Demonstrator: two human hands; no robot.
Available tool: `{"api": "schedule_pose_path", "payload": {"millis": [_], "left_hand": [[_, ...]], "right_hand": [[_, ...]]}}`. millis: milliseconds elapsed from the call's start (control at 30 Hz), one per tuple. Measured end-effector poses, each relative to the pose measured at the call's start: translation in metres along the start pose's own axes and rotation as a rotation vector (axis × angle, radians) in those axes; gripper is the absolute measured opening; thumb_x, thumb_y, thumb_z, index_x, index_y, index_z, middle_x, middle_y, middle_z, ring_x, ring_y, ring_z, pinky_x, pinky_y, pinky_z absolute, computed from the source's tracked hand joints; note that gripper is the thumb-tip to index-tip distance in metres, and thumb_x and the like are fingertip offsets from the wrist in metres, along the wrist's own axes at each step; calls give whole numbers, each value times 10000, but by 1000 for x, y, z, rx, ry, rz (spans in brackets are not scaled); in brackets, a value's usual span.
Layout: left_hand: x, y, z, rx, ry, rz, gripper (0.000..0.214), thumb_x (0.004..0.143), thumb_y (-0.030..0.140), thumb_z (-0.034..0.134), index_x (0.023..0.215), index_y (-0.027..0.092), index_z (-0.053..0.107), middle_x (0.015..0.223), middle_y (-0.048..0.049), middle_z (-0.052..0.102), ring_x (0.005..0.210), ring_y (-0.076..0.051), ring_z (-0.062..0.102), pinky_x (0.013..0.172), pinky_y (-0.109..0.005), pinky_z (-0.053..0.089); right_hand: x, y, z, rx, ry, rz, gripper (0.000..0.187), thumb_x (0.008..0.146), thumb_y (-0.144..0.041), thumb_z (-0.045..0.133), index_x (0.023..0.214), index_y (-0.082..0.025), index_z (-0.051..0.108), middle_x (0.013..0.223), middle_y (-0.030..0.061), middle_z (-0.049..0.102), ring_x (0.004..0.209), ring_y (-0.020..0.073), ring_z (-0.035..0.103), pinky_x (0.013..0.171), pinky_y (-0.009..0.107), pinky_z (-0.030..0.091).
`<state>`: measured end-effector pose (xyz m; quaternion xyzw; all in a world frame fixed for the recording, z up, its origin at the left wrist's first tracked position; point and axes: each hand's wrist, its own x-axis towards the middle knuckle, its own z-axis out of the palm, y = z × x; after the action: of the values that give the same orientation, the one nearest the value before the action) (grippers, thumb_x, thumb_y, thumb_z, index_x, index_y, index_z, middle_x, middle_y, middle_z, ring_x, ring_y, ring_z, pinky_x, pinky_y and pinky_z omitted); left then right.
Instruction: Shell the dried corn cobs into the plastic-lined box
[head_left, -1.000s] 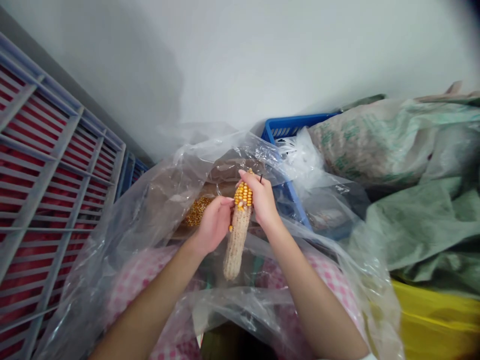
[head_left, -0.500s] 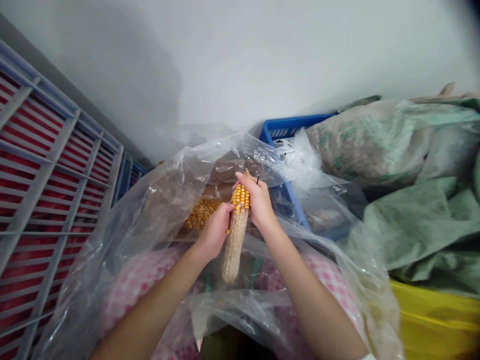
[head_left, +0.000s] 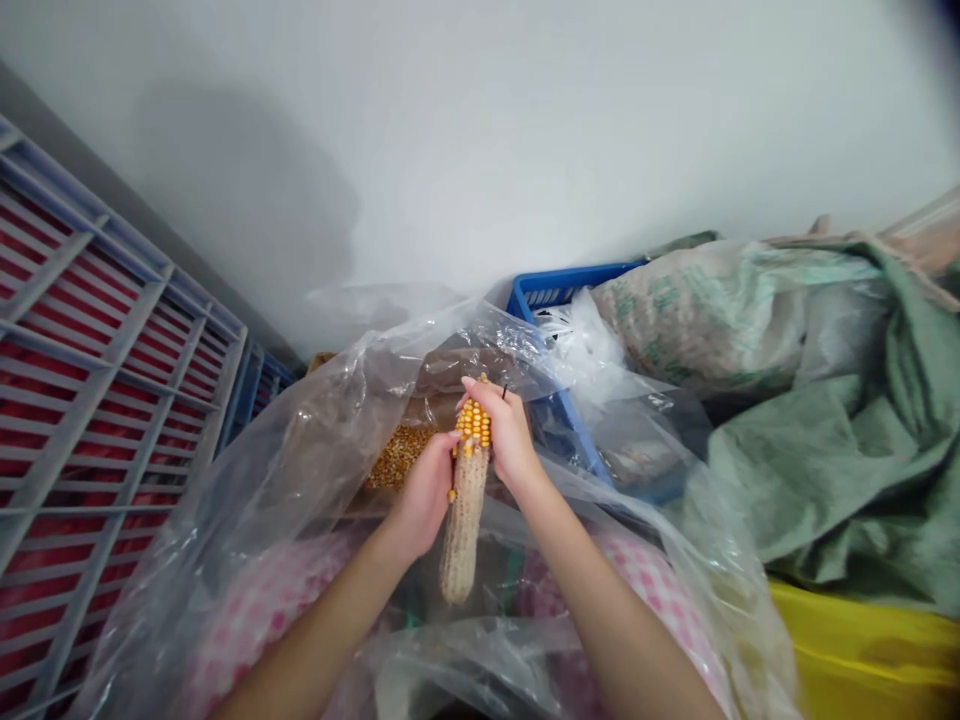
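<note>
A corn cob (head_left: 465,520) is held between my two hands, tilted with its bare, pale end toward me. Yellow kernels (head_left: 474,422) still cover its far end. My right hand (head_left: 506,425) is closed around that far end, its thumb lying over the top; a thin dark object sticks up by its fingers. My left hand (head_left: 429,485) grips the cob's left side, thumb pressed at the edge of the kernels. Below and beyond, loose corn kernels (head_left: 401,455) lie in a cardboard box (head_left: 420,412) lined with a clear plastic sheet (head_left: 322,410).
At the left stands a grey-blue slatted crate (head_left: 112,350) with red behind its slats. Right of the box is a blue basket (head_left: 577,280) with a white plastic bag (head_left: 589,340). Stuffed sacks (head_left: 705,310), green cloth (head_left: 810,470) and a yellow container (head_left: 862,640) line the right.
The view has tilted up slightly, so hands and cob appear lower in it. Both hands keep their hold on the cob, and the kernel patch looks much the same.
</note>
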<state>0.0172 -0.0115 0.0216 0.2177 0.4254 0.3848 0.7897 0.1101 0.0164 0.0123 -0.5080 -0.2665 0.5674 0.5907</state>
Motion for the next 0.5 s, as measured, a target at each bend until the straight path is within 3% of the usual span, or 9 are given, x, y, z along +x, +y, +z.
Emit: {"api": "schedule_pose_path", "payload": {"millis": [100, 300, 433, 500], "left_hand": [[1, -7, -2, 54, 94, -13, 109, 717, 227, 454, 774, 174, 531, 699, 6, 577, 716, -158, 525, 616, -248, 396], [-3, -11, -4, 50, 91, 28, 109, 561, 82, 471, 630, 165, 491, 591, 33, 497, 550, -96, 430, 518, -210, 335], [-4, -3, 1, -82, -17, 14, 117, 680, 249, 488, 727, 161, 549, 657, -9, 557, 639, -150, 509, 586, -253, 385], [-3, -2, 2, -65, 5, 28, 156, 716, 290, 498, 783, 162, 559, 681, -10, 573, 678, -161, 528, 614, -257, 395]], "right_hand": [[-1, 6, 1, -41, -5, -17, 310, 627, -428, 655, 524, -151, 562, 535, -26, 506, 521, 86, 431, 527, 226, 320], [0, 6, -1, -19, -25, 18, 315, 619, -434, 663, 534, -148, 563, 528, -24, 506, 502, 85, 424, 506, 225, 312], [1, 1, -2, 4, -32, -1, 309, 626, -428, 651, 523, -149, 567, 519, -20, 504, 494, 84, 425, 506, 224, 318], [0, 1, -1, -4, -24, -7, 314, 624, -434, 648, 518, -151, 565, 520, -20, 505, 496, 85, 424, 509, 225, 320]]}}
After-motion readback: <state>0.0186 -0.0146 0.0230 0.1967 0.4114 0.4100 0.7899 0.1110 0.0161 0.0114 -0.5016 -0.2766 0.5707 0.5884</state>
